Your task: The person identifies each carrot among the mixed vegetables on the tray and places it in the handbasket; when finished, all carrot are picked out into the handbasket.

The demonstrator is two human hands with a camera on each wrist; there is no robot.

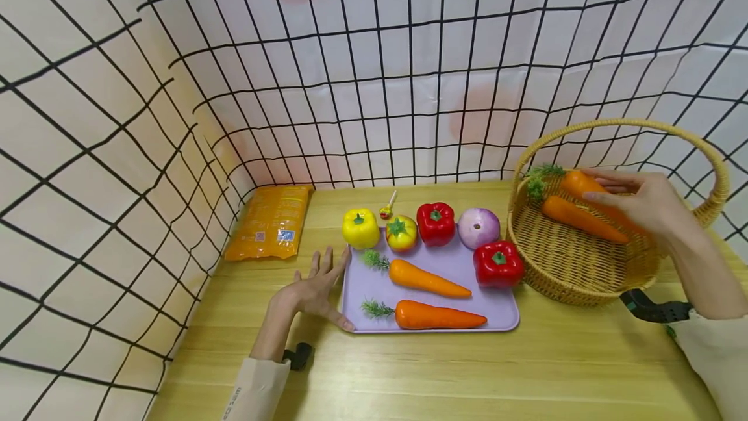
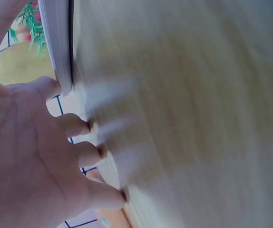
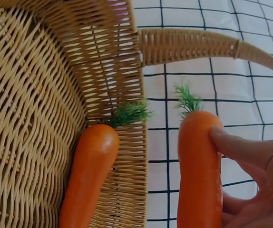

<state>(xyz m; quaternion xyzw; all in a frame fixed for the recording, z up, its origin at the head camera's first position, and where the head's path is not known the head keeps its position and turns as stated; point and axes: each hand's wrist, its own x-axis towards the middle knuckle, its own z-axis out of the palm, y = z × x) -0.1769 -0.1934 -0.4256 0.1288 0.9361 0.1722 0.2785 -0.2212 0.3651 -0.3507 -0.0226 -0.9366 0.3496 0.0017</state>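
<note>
The held carrot (image 3: 198, 166), pinched by the right hand (image 1: 651, 203), is over the basket (image 1: 575, 290); contact with the wicker is hard to judge. A slackened pinch could drop it onto the lying carrot (image 1: 584, 221); the spread left hand (image 1: 315, 291), pushing, could shift the tray (image 1: 497, 314).

A tray (image 1: 359, 288) lies between a packet (image 1: 269, 223), left, and a wicker basket (image 1: 561, 288), right. Left to right along its back: first bell pepper (image 1: 360, 231), tomato (image 1: 401, 236), second bell pepper (image 1: 435, 226), onion (image 1: 479, 231); a third bell pepper (image 1: 498, 268) sits before the onion. A lollipop (image 1: 386, 211) lies behind the tomato. On the tray, a front carrot (image 1: 441, 315) lies before a rear carrot (image 1: 426, 278). A third carrot (image 1: 583, 218) lies in the basket.
</note>
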